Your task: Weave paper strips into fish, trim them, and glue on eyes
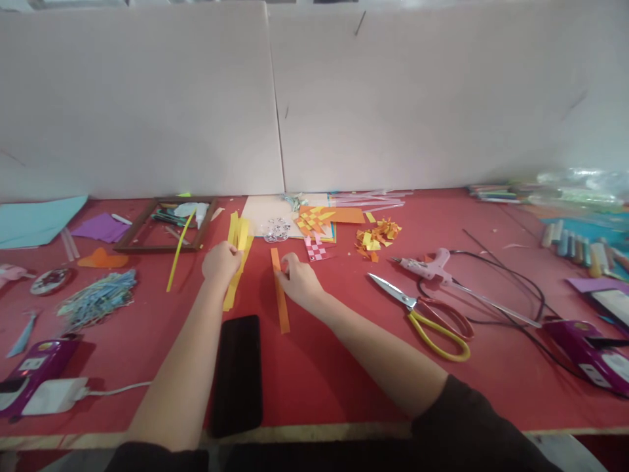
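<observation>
My left hand is closed at the edge of a bunch of yellow paper strips, its fingertips pinching them. The strips lie lengthwise, overlapping one another. To the right, my right hand has its thumb and fingers bent around the upper part of an orange paper strip. Beyond the hands are a woven yellow-and-orange paper piece and a pink-and-white checked piece. A heap of yellow and orange paper scraps lies farther right.
A black phone lies between my forearms. On the right are scissors with red and yellow handles, a pink glue gun and its black cord. A wooden frame and a pile of thin strips lie left. White panels stand behind.
</observation>
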Motion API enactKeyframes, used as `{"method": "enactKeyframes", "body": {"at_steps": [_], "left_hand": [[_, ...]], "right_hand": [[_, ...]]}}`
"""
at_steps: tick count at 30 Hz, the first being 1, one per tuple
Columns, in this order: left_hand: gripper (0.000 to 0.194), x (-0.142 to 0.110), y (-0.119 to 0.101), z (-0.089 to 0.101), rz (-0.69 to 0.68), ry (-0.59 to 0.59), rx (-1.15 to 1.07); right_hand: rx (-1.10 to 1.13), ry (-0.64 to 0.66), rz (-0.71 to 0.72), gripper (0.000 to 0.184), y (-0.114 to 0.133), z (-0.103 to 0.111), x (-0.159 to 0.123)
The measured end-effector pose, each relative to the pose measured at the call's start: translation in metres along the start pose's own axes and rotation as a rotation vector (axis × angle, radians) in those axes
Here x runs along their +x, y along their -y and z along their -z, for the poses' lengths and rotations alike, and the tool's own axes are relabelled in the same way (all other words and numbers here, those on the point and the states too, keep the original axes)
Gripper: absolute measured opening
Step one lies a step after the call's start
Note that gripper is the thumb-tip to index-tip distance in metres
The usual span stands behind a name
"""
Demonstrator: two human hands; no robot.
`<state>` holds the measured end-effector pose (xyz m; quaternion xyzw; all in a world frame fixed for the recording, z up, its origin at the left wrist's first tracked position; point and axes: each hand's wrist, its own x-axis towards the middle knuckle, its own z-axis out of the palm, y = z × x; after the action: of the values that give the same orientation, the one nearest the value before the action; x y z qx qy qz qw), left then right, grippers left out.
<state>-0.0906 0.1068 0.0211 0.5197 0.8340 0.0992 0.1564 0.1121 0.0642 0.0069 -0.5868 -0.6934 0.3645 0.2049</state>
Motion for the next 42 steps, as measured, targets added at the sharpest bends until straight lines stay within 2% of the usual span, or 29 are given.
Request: {"method": "enactKeyframes", "body": {"at_steps": [6, 10, 12, 14, 18, 20, 22, 25, 26, 28, 30, 32, 38, 42], "left_hand": [[0.036, -0.002, 0.000, 0.001, -0.077, -0.009, -0.172], [0.033, -0.013, -0.005, 0.011, -0.142, -0.042, -0.330], [0.029, -0.023, -0.010, 0.017, -0.170, -0.080, -0.404], [0.032, -0.039, -0.017, 0.021, -0.223, -0.090, -0.493], [0.044, -0.079, -0.031, 0.015, -0.379, 0.061, -0.634], [0.052, -0.096, -0.035, 0.009, -0.432, 0.163, -0.644], [0.061, -0.102, -0.034, 0.005, -0.448, 0.221, -0.609], [0.071, -0.088, -0.025, 0.005, -0.376, 0.155, -0.474], [0.067, -0.078, -0.021, 0.006, -0.330, 0.105, -0.407], [0.045, -0.058, -0.013, 0.007, -0.254, 0.042, -0.261], [0.033, -0.040, -0.008, 0.006, -0.206, 0.059, -0.123], [0.033, -0.030, -0.005, 0.004, -0.178, 0.080, -0.013], [0.033, -0.025, -0.009, -0.002, -0.163, 0.125, 0.151], [0.034, -0.025, -0.013, 0.000, -0.129, 0.112, 0.195]], "right_hand": [[0.206, -0.075, 0.045, 0.023, -0.006, 0.005, -0.005], [0.425, -0.108, 0.036, 0.009, -0.007, 0.005, 0.000], [0.549, -0.077, 0.008, 0.010, -0.005, 0.004, 0.005], [0.676, -0.015, -0.015, 0.019, -0.002, 0.003, 0.007], [0.881, 0.076, -0.019, 0.046, 0.005, 0.007, 0.006], [0.936, 0.057, -0.019, 0.049, 0.005, 0.010, 0.003], [0.952, -0.008, -0.027, 0.048, 0.002, 0.014, -0.002], [0.898, -0.105, -0.051, 0.044, -0.010, 0.024, -0.015], [0.864, -0.117, -0.059, 0.043, -0.014, 0.028, -0.021], [0.775, -0.103, -0.077, 0.040, -0.024, 0.038, -0.032], [0.652, -0.055, -0.100, 0.036, -0.033, 0.050, -0.044], [0.504, 0.005, -0.125, 0.032, -0.041, 0.061, -0.054], [0.143, 0.158, -0.122, 0.032, -0.053, 0.079, -0.074], [-0.040, 0.164, -0.093, 0.027, -0.051, 0.082, -0.079]]}}
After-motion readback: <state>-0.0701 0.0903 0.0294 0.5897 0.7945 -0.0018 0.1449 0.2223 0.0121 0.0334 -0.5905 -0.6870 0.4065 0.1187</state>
